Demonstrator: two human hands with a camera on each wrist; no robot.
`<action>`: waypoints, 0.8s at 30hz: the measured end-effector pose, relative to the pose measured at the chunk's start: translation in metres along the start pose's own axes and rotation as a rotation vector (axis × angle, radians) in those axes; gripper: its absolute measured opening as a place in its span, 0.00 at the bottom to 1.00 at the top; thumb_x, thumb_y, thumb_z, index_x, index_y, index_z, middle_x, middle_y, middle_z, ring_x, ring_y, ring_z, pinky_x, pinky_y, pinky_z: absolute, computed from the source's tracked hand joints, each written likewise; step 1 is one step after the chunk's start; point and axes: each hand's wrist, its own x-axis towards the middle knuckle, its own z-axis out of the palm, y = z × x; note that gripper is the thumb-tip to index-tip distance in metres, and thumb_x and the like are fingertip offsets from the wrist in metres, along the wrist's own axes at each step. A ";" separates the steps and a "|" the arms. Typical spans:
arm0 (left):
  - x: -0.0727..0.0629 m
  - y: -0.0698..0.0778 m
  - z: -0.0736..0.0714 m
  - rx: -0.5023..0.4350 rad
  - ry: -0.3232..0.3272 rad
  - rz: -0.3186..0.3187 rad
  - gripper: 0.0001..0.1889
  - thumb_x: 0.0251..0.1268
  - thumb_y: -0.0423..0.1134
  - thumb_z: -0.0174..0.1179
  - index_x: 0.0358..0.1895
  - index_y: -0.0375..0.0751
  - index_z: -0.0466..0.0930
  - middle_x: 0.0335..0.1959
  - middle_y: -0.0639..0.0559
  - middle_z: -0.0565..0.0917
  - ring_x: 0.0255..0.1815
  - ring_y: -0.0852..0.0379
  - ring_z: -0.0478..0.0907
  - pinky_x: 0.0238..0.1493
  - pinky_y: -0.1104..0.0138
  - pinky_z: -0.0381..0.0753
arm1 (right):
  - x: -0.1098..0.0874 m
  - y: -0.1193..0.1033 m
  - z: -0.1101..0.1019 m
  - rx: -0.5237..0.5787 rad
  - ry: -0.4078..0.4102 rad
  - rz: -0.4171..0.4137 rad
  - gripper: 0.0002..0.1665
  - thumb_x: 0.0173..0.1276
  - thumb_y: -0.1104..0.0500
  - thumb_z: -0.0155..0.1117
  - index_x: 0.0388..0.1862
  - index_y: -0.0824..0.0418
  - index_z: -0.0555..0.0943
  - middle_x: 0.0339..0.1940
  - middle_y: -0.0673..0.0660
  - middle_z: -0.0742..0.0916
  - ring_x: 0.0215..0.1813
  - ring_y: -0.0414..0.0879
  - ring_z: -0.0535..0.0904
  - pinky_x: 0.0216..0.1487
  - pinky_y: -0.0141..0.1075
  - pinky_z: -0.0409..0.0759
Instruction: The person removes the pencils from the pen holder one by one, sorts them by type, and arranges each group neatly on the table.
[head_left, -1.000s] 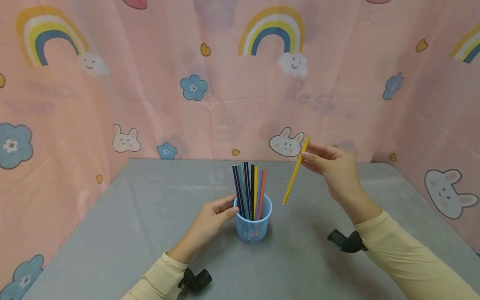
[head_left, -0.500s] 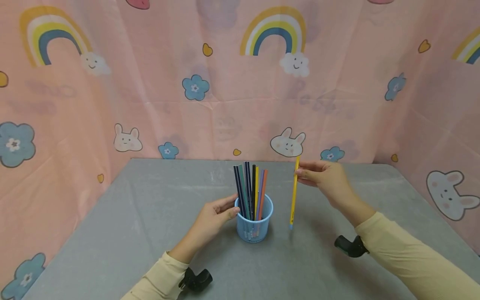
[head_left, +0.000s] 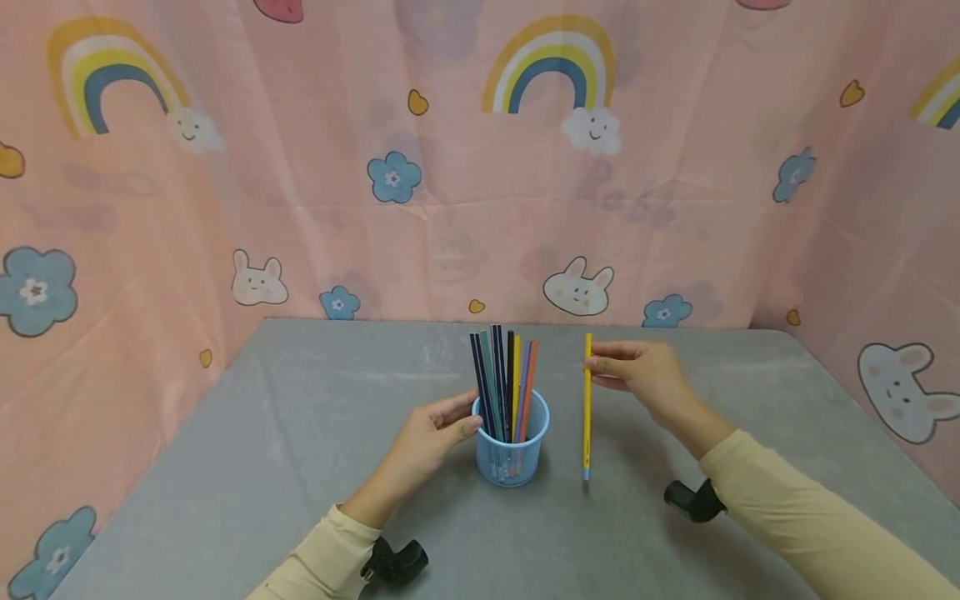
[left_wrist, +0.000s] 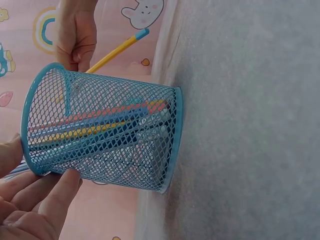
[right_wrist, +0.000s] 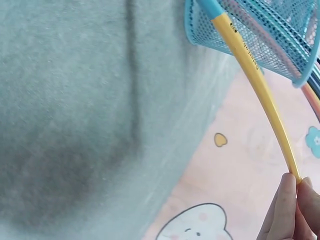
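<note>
A light-blue mesh pencil cup (head_left: 508, 462) stands upright on the grey table, and several coloured pencils (head_left: 532, 375) lean toward its left side. My left hand (head_left: 420, 442) holds the cup by its left rim, thumb in front and fingers behind; the left wrist view shows the fingers on the mesh cup (left_wrist: 115, 130) near the rim. To the cup's right, my right hand (head_left: 652, 375) pinches a yellow pencil (head_left: 587, 408) near its top. This pencil hangs nearly vertical, apart from the cup, its blue end (right_wrist: 210, 7) downward. Whether that end touches the table, I cannot tell.
The grey table (head_left: 337, 467) reaches back to a pink cloth backdrop (head_left: 450, 208) printed with rainbows, flowers and rabbits. The cloth also rises along both sides. Black wrist cameras (head_left: 393, 562) are worn under both sleeves.
My right hand has come down and slightly left with the yellow pencil, which has swung from tilted to nearly upright. The left hand and the cup stay in place.
</note>
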 end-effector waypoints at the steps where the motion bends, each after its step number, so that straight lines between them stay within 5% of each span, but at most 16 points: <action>1: 0.000 0.000 0.000 0.000 0.002 0.000 0.26 0.72 0.41 0.59 0.69 0.33 0.71 0.67 0.36 0.75 0.66 0.42 0.77 0.65 0.55 0.79 | 0.001 0.002 0.001 0.000 -0.002 0.005 0.27 0.69 0.55 0.67 0.61 0.71 0.78 0.46 0.55 0.91 0.41 0.35 0.88 0.47 0.32 0.87; 24: 0.000 -0.002 -0.001 0.006 -0.006 -0.004 0.27 0.72 0.43 0.59 0.69 0.35 0.70 0.68 0.37 0.75 0.66 0.42 0.77 0.65 0.55 0.79 | 0.018 0.026 0.016 0.001 -0.042 0.162 0.23 0.70 0.60 0.65 0.61 0.70 0.79 0.51 0.62 0.89 0.39 0.37 0.88 0.56 0.43 0.84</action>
